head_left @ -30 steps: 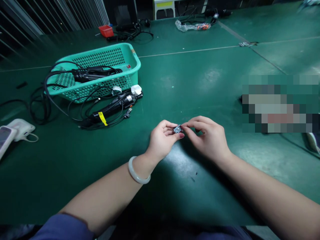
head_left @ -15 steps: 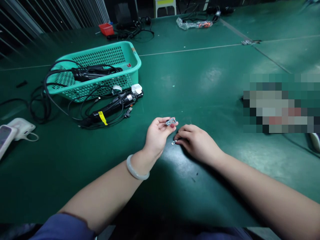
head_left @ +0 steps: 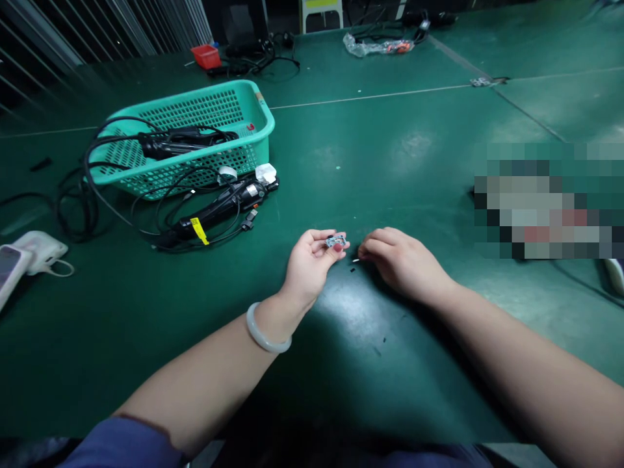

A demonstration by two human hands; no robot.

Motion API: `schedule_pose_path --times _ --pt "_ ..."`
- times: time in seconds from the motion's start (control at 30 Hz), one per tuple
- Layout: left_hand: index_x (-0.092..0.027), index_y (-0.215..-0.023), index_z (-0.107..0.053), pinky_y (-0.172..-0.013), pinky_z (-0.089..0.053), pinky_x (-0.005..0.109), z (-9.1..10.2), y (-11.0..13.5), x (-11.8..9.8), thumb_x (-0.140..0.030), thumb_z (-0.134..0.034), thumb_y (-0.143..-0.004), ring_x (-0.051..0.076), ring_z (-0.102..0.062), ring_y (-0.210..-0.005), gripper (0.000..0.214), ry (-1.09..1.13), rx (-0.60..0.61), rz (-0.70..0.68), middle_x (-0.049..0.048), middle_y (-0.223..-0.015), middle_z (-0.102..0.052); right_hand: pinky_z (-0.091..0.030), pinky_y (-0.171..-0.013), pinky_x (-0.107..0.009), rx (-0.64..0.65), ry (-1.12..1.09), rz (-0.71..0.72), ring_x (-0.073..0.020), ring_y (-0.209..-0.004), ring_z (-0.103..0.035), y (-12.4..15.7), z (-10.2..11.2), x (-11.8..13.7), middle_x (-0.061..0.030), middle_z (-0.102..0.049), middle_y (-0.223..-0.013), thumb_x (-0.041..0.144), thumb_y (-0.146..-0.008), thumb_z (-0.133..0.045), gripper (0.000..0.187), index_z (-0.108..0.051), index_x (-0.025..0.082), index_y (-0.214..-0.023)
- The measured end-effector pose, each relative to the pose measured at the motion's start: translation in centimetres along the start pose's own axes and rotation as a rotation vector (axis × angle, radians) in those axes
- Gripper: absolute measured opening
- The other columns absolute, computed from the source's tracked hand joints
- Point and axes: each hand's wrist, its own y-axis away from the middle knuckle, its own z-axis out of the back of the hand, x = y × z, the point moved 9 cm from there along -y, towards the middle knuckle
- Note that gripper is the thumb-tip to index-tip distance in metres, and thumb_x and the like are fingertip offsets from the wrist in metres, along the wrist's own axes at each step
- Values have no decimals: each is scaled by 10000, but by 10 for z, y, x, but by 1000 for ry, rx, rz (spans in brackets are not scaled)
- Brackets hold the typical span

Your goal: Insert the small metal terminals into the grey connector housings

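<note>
OK, see small grey part (head_left: 336, 241) approx. mid-view, clamped betw. thumb and fingers of L hand (head_left: 307, 270), long axis roughly 9-to-3. Note R hand (head_left: 402, 263) apart from it, at 4 o'clock, fingertips closed on tiny white piece (head_left: 355, 260), w/ small black bit (head_left: 352, 270) just beside, at 7 o'clock from piece, on surface (head_left: 195, 292). Toward 10 o'clock, find green basket (head_left: 260, 153) w/ corded black tool (head_left: 170, 144) inside; 2nd black tool (head_left: 219, 211) outside, at basket's 5 o'clock. Farther, 11 o'clock, spot red tray (head_left: 206, 57); can't tell contents.
</note>
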Motion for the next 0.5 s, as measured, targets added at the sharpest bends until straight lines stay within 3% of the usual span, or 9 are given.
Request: schedule_pose_path --times 0.17,0.37,0.5 --pt "-123 -955 -571 -785 -512 279 -1 0 -1 -130 -616 -795 123 -668 -824 166 -36 21 -1 69 -941 -679 -460 -750 -305 54 6 33 -187 -801 -584 -1 -2 -19 -50 -669 -841 116 -874 -457 233 -677 190 -851" --pt "-132 -998 -561 -765 -512 267 -2 -1 -1 -116 -603 -801 110 -662 -788 202 -64 21 -3 64 -929 -683 -487 -753 -326 15 -24 -159 -204 -825 -613 3 3 -23 -64 -691 -885 291 -863 -560 174 -692 186 -908" --pt "-142 -1021 -572 -751 -514 265 -1 -1 -1 -135 -627 -789 109 -664 -767 238 -87 26 -15 65 -946 -686 -495 -778 -314 39 -63 -160 -193 -840 -618 3 -4 -18 -58 -696 -893 182 -861 -531 172 -702 179 -880"
